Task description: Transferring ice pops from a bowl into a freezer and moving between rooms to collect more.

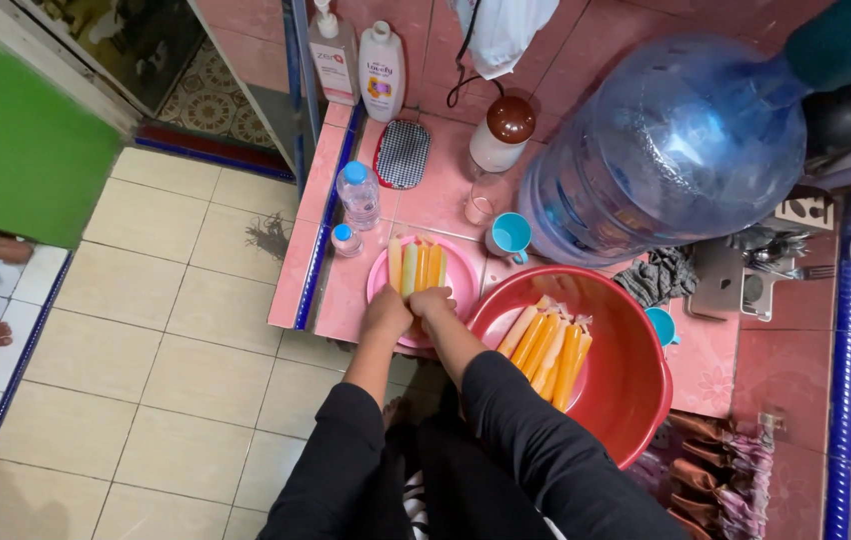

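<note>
While we look down from the head cam, both our hands meet at the near edge of the pink plate [466, 290]: left hand [387, 312] and right hand [433, 303] are curled in tight, knuckles touching, apparently pinching the end of one ice pop bag [410, 272]; we can't tell exactly what the fingertips grip, since they're tucked under. Four or so yellow/orange ice pops lie side by side on the plate, w/ more piled in the red basin [636, 370] just to the right. Risks, as we judge them: the plate sits near the counter's front edge, so a hard tug could tip or slide it off onto the tile floor [146, 370]. A thin bag could also split or slip from wet fingers & leak. The blue cup [512, 238] and glass [484, 203] stand just behind the plate, the small water bottle [359, 193] to the left; an elbow swing could knock them. The big water jug [676, 150] crowds the counter further.
</note>
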